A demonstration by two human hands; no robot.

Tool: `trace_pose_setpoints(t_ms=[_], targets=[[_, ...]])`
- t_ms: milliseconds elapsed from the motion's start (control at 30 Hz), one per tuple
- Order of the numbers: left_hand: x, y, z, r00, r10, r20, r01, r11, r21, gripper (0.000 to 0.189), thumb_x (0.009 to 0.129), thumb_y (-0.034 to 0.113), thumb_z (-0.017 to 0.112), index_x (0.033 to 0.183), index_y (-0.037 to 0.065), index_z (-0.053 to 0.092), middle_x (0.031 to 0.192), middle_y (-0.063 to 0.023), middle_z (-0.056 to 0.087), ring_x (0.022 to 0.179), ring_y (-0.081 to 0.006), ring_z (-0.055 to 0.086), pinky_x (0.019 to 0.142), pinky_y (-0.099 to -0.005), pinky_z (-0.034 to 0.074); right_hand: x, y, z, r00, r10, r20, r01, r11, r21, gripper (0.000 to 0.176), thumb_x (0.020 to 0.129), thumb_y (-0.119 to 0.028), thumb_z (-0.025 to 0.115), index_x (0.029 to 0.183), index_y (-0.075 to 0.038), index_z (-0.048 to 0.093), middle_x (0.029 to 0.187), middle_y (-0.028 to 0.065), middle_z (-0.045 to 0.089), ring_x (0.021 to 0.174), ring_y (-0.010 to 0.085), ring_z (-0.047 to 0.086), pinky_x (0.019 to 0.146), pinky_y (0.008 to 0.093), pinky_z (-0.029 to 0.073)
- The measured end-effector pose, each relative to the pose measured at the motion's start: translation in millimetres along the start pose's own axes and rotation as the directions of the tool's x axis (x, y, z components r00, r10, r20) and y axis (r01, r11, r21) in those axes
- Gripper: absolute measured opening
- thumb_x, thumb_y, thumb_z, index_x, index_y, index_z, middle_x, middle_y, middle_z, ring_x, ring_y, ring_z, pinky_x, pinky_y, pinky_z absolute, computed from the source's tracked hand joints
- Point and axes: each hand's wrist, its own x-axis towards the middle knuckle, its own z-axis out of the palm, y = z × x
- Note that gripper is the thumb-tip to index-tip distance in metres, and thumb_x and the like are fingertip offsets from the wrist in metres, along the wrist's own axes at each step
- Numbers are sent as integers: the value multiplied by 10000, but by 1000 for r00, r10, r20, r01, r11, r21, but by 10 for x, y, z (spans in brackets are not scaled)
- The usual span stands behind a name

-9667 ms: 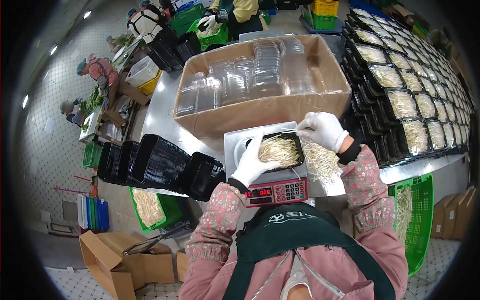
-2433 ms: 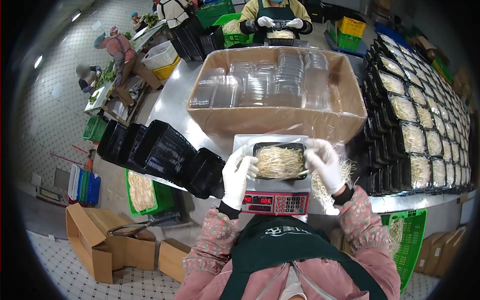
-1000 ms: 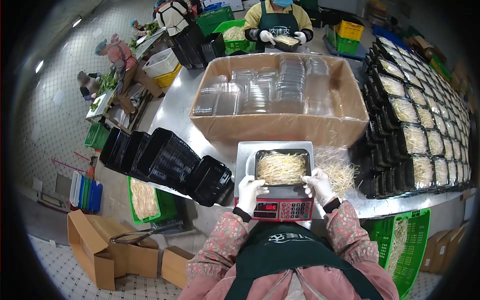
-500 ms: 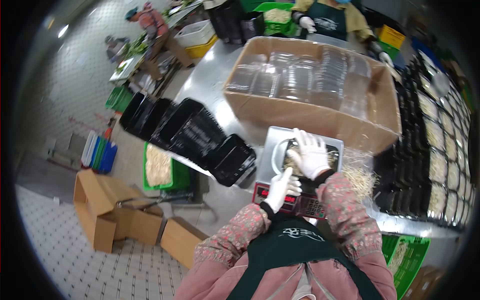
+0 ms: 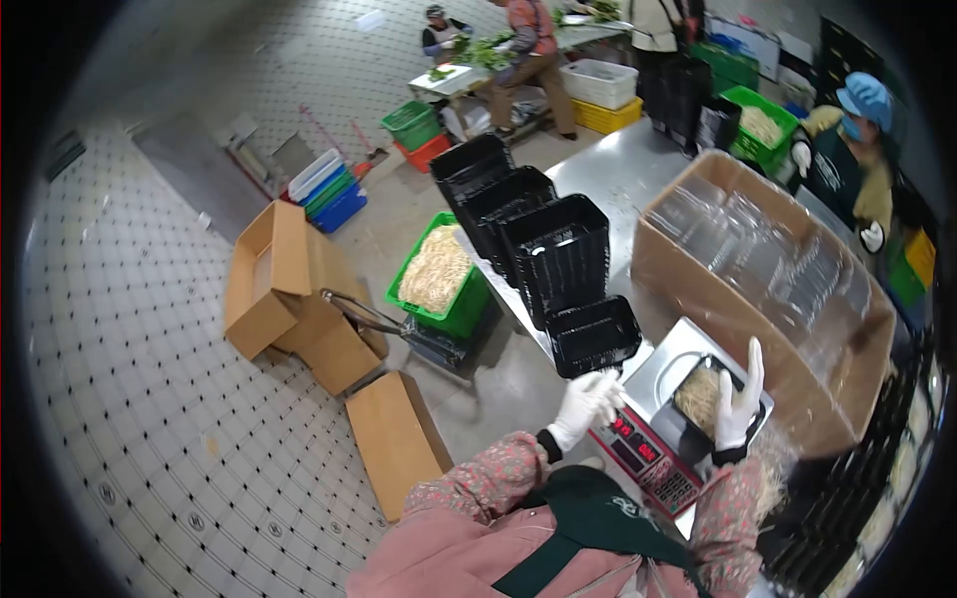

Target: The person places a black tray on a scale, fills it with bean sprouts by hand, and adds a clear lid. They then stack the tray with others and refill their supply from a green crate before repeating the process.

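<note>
My left hand [image 5: 586, 407], in a white glove, is beside the left end of the scale's red display, just below the nearest empty black tray [image 5: 594, 337]; its fingers are bunched and what they hold, if anything, is too small to tell. My right hand [image 5: 739, 397], also gloved, has its fingers stretched out at the right side of a black tray filled with pale strands [image 5: 700, 399]. That tray rests on the metal plate of the scale [image 5: 664, 371], whose red digits are lit.
A cardboard box of clear plastic containers [image 5: 766, 339] stands beyond the scale. Stacked black trays [image 5: 558, 249] line the table's left edge. A green crate of pale strands [image 5: 436, 271] stands left. A co-worker [image 5: 847, 164] is across the table; filled trays are at lower right.
The view has swung left. My left hand has moved from the filled tray toward the nearest empty black tray. My right hand has shifted off the strands to the filled tray's side.
</note>
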Motion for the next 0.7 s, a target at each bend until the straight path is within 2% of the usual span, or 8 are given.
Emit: trace_pose_setpoints(t_ms=[67, 133, 200, 267, 400, 533, 600, 700], targets=[[-62, 183, -271, 945, 205, -253, -217, 976, -21, 322, 994, 332, 562, 1022, 16, 617, 785, -83, 672, 540, -132, 608, 481, -229, 496, -45, -337, 65, 1000, -11, 20, 7, 979, 203, 654, 890, -76, 578, 1479, 11, 309, 1516, 192, 354, 1416, 319, 320, 1176, 406, 228], [-45, 319, -536, 770, 397, -501, -469, 883, -21, 303, 989, 315, 576, 1097, 33, 597, 879, -71, 670, 670, -119, 630, 574, -224, 515, -167, -579, 238, 991, 32, 127, -80, 919, 387, 709, 884, -61, 569, 1509, 11, 241, 1537, 182, 322, 1423, 297, 310, 1177, 389, 217], [-30, 567, -801, 570, 468, -675, -569, 818, 87, 358, 975, 322, 599, 1201, 48, 554, 1034, -75, 641, 850, -131, 634, 682, -245, 528, -358, -823, 464, 933, 137, 332, -326, 710, 624, 730, 897, -80, 596, 1519, 0, 221, 1562, 160, 276, 1425, 273, 301, 1172, 382, 225], [16, 775, -1139, 494, 514, -701, -593, 789, 161, 491, 959, 349, 620, 1323, 54, 475, 1235, -97, 552, 1054, -164, 583, 808, -299, 521, -614, -778, 787, 866, 99, 490, -437, 626, 646, 760, 917, -96, 602, 1538, -22, 169, 1574, 160, 234, 1423, 265, 303, 1164, 385, 247], [265, 1286, -1791, 317, 665, -676, -650, 671, 356, 622, 943, 353, 645, 1412, 31, 393, 1388, -119, 454, 1229, -213, 478, 1017, -357, 411, -913, -569, 1483, 597, 336, 728, -798, 155, 583, 725, 949, -126, 591, 1542, -116, 173, 1483, 106, 353, 1311, 255, 408, 1060, 381, 372], [719, 1946, -2409, 369, 706, -605, -674, 651, 348, 715, 935, 354, 654, 1470, 27, 310, 1461, -144, 376, 1317, -232, 397, 1098, -340, 311, -751, -502, 2071, 516, 487, 705, -817, 32, 576, 647, 938, -206, 640, 1483, -183, 292, 1413, 59, 421, 1234, 258, 465, 983, 405, 418], [1164, 2186, -2839, 448, 696, -561, -640, 688, 343, 738, 910, 345, 683, 1468, 25, 322, 1491, -159, 340, 1383, -261, 311, 1139, -364, 250, -688, -438, 2315, 442, 634, 634, -799, -42, 599, 754, 866, -378, 717, 1471, -206, 301, 1466, 61, 390, 1326, 293, 375, 1021, 599, 304], [1577, 2553, -3104, 535, 708, -460, -555, 706, 441, 818, 868, 390, 719, 1483, 36, 313, 1547, -195, 246, 1446, -297, 213, 1173, -379, 185, -604, -420, 2544, 391, 834, 389, -753, 46, 657, 871, 802, -464, 755, 1487, -198, 286, 1499, 73, 368, 1368, 323, 341, 992, 702, 273]])
